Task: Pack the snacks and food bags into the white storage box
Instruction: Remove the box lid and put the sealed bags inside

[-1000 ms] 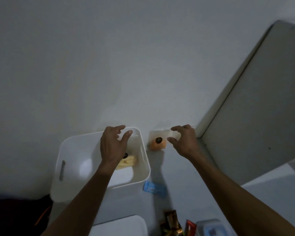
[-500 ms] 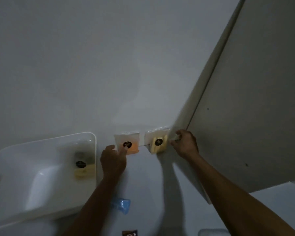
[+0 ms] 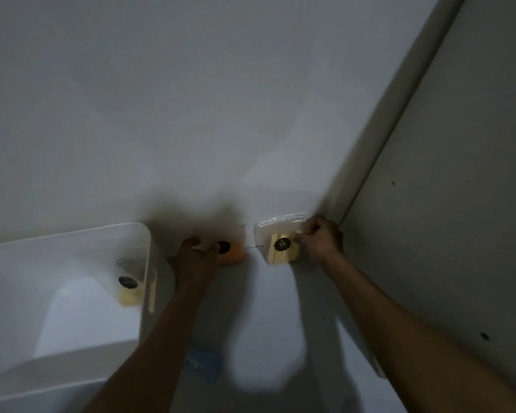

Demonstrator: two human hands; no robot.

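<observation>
The white storage box [image 3: 72, 239] sits at the lower left, and a clear bag of pale yellow snacks [image 3: 128, 290] with a dark sticker lies inside against its right wall. Just right of the box, my left hand [image 3: 195, 257] grips a clear bag of orange snacks [image 3: 234, 254] standing against the wall. Further right, my right hand [image 3: 320, 241] pinches the right side of a clear bag of yellow sticks [image 3: 280, 247] with a dark round label. A small blue packet [image 3: 203, 363] lies on the surface between my forearms.
A grey wall rises straight ahead. A tall white panel [image 3: 459, 204] slants down the right side, close to my right hand. The scene is dim and partly blurred.
The view has moved closer and to the right. My left hand left the box and closed on the orange bag. My right hand closed on the yellow bag.
</observation>
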